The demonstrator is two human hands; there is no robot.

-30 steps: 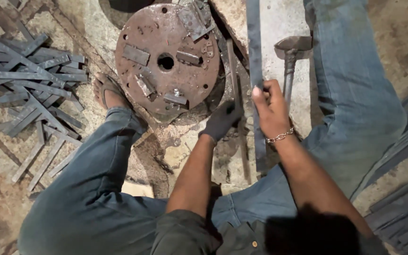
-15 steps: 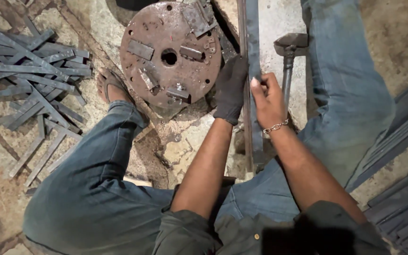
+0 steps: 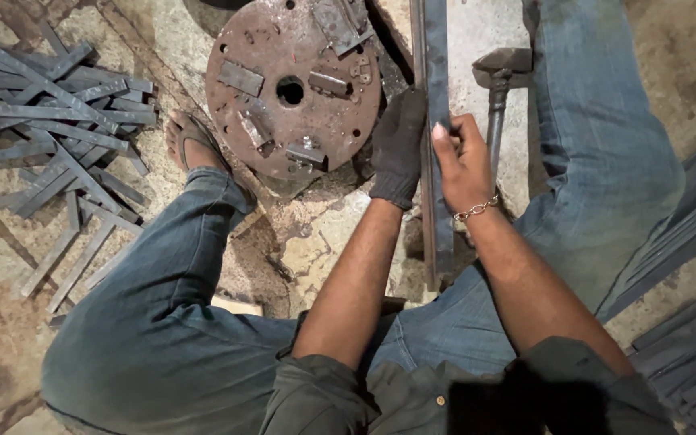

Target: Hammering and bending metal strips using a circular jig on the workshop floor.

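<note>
So the person is sitting low on the floor (image 3: pixel 10 266) with knees spread, and the work sits right between the legs, which makes sense: everything stays within arm's reach and the head camera looks straight down on it.

The main thing is a long flat steel bar (image 3: pixel 437 201) running vertically through the upper middle of the frame, from the top edge down to just above the lap. Both hands are on it. The left hand (image 3: pixel 399 149), in a dark work glove, is pressed against the bar's left edge, fingers wrapped over it. The bare right hand (image 3: pixel 462 157), with a chain bracelet at the wrist, closes on the bar from the right side, thumb up on top. Gripping from both sides like that looks to me like a way to keep the strip straight and steady on the concrete block (image 3: pixel 477 32) under it.

Just right of the bar lies a hammer (image 3: pixel 499 80), head up, handle pointing toward the person, close by the bare hand.

Left of the bar is a rusty round steel plate (image 3: pixel 292 89) with a centre hole and small blocks fixed on it. A sandalled foot (image 3: pixel 195 145) rests against its lower left edge.

Upper left is a loose heap of short cut strips (image 3: pixel 50 137), and more long bars (image 3: pixel 686 322) lie at the lower right.
</note>
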